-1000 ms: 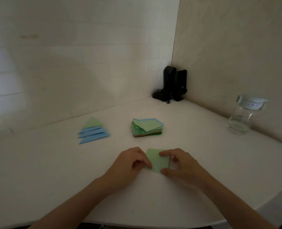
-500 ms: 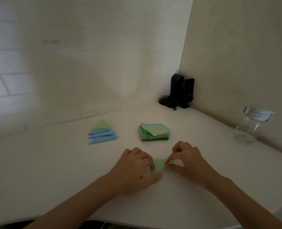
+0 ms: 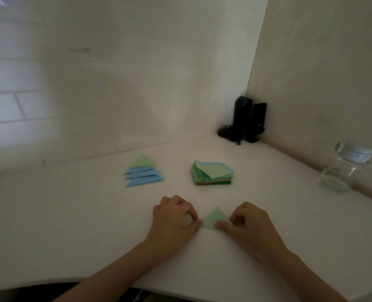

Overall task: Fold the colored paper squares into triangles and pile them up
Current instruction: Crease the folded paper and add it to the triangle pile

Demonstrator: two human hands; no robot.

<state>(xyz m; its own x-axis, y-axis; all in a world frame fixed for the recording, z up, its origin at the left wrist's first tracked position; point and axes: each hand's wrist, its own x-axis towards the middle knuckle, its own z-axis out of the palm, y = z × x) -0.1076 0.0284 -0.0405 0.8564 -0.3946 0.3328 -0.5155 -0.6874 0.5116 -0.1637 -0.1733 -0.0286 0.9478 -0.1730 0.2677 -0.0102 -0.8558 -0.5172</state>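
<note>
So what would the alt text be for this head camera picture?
Two bare hands, left hand and right hand, press a folded green paper triangle flat on a white table. Behind lie a pile of blue and green triangles and a stack of unfolded squares.

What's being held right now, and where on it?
The folded green paper triangle, flat on the table. Left hand pinches its left corner; right hand grips its right corner, thumb lying along the bottom edge.
</note>
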